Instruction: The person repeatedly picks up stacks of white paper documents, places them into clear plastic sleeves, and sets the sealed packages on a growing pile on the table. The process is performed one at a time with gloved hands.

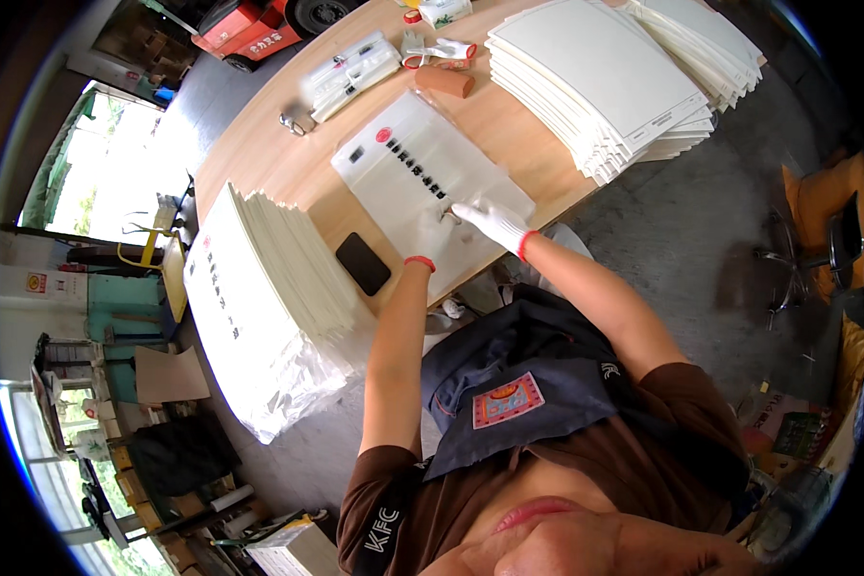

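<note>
A flat, whitish translucent plastic bag [394, 165] with dark printed marks and a red round emblem lies on the table in front of me. Both hands wear white gloves with red cuffs and meet over its near part. My left hand [436, 233] is at the bag's surface; its fingers blend into the white and are hard to make out. From the right comes my right hand [490, 222], fingers drawn together and tips beside the left hand. What is between them is too small to name. A dark phone [363, 264] lies left of my left forearm.
Left stands a tall stack of printed white packs [250, 288], plastic hanging off its near end. Far right are stacked white sheets [595, 77]. A white case [352, 75], a brown block [444, 82], gloves with scissors [440, 53] and a tape roll [296, 120] lie farther back.
</note>
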{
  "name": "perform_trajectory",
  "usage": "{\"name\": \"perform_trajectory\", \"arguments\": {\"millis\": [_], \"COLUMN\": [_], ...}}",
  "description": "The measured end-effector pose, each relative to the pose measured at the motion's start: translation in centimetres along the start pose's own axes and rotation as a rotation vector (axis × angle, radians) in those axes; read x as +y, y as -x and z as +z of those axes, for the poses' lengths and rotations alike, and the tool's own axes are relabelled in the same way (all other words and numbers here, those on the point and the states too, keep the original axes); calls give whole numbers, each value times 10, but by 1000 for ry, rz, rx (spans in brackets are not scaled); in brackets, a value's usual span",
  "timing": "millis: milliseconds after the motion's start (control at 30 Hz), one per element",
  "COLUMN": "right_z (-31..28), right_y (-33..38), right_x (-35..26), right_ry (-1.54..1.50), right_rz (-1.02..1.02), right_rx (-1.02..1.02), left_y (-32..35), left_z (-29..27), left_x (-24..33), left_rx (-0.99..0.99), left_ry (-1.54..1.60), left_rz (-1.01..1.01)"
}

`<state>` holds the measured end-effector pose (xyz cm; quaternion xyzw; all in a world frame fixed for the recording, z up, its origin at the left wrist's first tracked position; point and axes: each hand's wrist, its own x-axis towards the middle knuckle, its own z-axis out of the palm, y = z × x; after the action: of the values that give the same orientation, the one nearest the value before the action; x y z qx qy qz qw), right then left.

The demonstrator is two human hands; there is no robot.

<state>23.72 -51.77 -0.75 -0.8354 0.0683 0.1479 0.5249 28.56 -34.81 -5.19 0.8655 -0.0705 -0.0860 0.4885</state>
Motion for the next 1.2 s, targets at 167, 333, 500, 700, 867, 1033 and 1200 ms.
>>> {"name": "perform_trajectory", "arguments": {"millis": [167,333,500,700,867,1033,1200], "right_z": [11,-39,-20,5,-29,-175,-282], "right_y": [-54,-1,-18,-9,19,86,62], "right_x": [60,62,34,59,48,22,45], "right_ry": [354,275,28,512,499,779,1122], "right_rz": [-112,97,-259,-272,-556,-937,-574], "right_rx": [36,-47,96,-46,-10,606,420], "left_y": [-21,2,29,142,91,54,28], "left_z": [-41,-64,8,45,55,32,56], "left_x": [41,98,134,201,151,86,116], "left_rx": [193,84,82,-106,42,231,-48], "left_ry": [794,642,-28,-134,-230,-140,219], "left_rz": [169,73,446,814,624,467,311]}}
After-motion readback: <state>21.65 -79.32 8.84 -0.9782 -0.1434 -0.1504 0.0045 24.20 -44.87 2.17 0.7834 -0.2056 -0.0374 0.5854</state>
